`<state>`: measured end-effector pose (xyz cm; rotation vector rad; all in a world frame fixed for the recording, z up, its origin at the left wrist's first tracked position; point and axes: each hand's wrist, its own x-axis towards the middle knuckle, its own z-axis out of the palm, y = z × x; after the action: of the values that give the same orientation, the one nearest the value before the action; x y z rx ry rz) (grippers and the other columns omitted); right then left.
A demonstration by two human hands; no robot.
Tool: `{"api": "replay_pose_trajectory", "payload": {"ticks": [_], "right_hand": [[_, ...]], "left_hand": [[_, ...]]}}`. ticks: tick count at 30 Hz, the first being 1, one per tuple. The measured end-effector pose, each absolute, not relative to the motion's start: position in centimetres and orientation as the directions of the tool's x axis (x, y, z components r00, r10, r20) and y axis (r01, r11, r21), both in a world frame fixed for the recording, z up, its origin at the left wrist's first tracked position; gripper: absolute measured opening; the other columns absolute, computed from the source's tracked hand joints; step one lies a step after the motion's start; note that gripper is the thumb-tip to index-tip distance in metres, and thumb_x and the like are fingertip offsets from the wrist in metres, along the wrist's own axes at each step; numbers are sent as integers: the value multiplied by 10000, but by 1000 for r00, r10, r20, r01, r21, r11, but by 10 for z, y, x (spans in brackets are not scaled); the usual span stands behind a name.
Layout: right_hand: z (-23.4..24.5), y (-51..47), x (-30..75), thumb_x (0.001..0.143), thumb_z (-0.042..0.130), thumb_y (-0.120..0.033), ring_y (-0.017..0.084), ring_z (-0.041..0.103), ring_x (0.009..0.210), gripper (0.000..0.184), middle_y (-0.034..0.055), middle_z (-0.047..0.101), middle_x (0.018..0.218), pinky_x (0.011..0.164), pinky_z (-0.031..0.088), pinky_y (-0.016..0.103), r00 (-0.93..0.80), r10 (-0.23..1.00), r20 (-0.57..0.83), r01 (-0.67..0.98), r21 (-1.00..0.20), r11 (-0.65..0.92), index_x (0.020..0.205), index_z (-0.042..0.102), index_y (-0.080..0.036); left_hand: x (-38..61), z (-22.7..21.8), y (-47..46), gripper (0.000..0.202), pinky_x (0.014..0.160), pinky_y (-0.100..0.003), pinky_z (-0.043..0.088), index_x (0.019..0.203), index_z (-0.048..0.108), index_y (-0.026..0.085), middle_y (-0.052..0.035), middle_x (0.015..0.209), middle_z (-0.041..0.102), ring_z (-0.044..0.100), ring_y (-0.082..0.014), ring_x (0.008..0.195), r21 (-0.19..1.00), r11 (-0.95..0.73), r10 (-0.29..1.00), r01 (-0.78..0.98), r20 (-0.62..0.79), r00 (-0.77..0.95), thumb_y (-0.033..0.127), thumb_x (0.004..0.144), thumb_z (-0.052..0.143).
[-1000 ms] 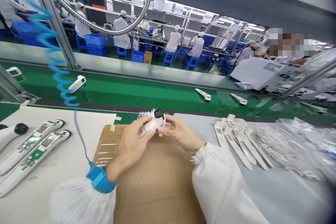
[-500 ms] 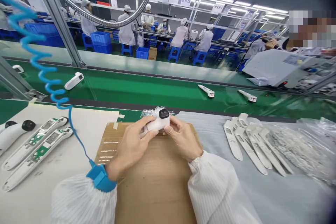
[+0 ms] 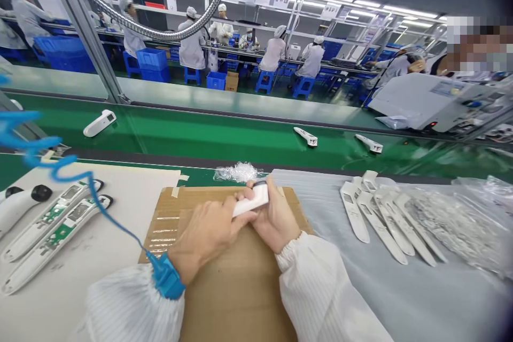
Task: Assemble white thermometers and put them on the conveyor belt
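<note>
Gripping a white plastic gadget with a dark end point(image 3: 250, 205) between left hand point(image 3: 206, 230) and right hand point(image 3: 277, 219), near the far edge of the brown cardboard point(image 3: 236, 288). Could drop it from too loose a pinch. Could bump long white shells with green boards point(image 3: 60, 235), toward the pale tabletop's point(image 3: 130, 192) left edge, by swinging the coiled blue cord point(image 3: 48, 162).

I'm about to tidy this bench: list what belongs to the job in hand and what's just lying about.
In use: white device, in left hand and right hand; cardboard sheet beneath; blue wrist strap, worn.

Seemingly lying about: two opened devices, left; white shells, right; crumpled clear plastic, beyond.
</note>
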<state>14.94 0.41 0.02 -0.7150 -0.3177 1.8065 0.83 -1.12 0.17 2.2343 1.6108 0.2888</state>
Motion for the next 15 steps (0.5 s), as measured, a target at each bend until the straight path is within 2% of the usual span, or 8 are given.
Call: {"api": "replay_pose_trajectory", "payload": {"ticks": [2, 4, 6, 8, 10, 12, 15], "right_hand": [[-1, 3, 150, 907, 583, -477, 176, 623, 896, 287, 27, 637, 865, 804, 530, 294, -288, 940, -185, -723, -602, -339, 923, 628, -194], [-4, 0, 147, 883, 625, -485, 207, 603, 1046, 299, 53, 648, 1039, 884, 521, 323, -314, 943, -112, -674, -674, -304, 1005, 627, -212], [-7, -4, 141, 856, 646, -520, 245, 581, 1117, 344, 82, 649, 1098, 928, 514, 370, -287, 952, -110, -619, -737, -272, 1013, 626, -214], [-10, -7, 135, 834, 649, -562, 271, 577, 1141, 389, 103, 655, 1112, 946, 513, 406, -235, 964, -127, -583, -775, -244, 997, 626, -209], [-11, -7, 130, 822, 639, -599, 285, 580, 1149, 428, 111, 664, 1110, 953, 517, 430, -210, 969, -128, -572, -788, -228, 994, 629, -208], [-10, -5, 128, 808, 646, -608, 303, 584, 1156, 447, 119, 671, 1119, 951, 527, 453, -221, 964, -150, -555, -793, -251, 996, 638, -203], [-10, -2, 134, 785, 675, -582, 324, 580, 1181, 443, 120, 666, 1177, 985, 524, 482, -149, 966, -213, -506, -823, -260, 1023, 658, -209]], "left_hand": [[6, -1, -10, 473, 747, -401, 499, 1236, 553, 226, -107, 1012, 704, 669, -320, 933, 483, -220, 975, 848, 82, 207, 567, 955, 384], [7, -3, -11, 472, 851, -390, 495, 1328, 469, 255, -82, 1213, 648, 615, -287, 1097, 565, -271, 956, 779, 252, 150, 526, 940, 474], [10, -3, -15, 468, 941, -381, 471, 1359, 441, 261, -66, 1318, 591, 567, -260, 1184, 579, -382, 909, 720, 378, 177, 478, 947, 496], [15, -2, -18, 387, 984, -376, 452, 1327, 481, 241, -69, 1342, 576, 551, -247, 1207, 566, -464, 870, 681, 437, 229, 413, 983, 439], [16, -1, -19, 355, 999, -368, 445, 1303, 504, 216, -81, 1344, 574, 546, -240, 1214, 582, -492, 857, 647, 453, 245, 367, 995, 412], [14, 0, -17, 368, 999, -379, 446, 1316, 498, 224, -76, 1339, 577, 551, -244, 1206, 617, -470, 877, 631, 411, 251, 378, 988, 431], [-1, 2, -8, 406, 947, -410, 469, 1316, 518, 287, -42, 1258, 635, 595, -269, 1137, 647, -369, 929, 667, 238, 283, 472, 958, 471]]}}
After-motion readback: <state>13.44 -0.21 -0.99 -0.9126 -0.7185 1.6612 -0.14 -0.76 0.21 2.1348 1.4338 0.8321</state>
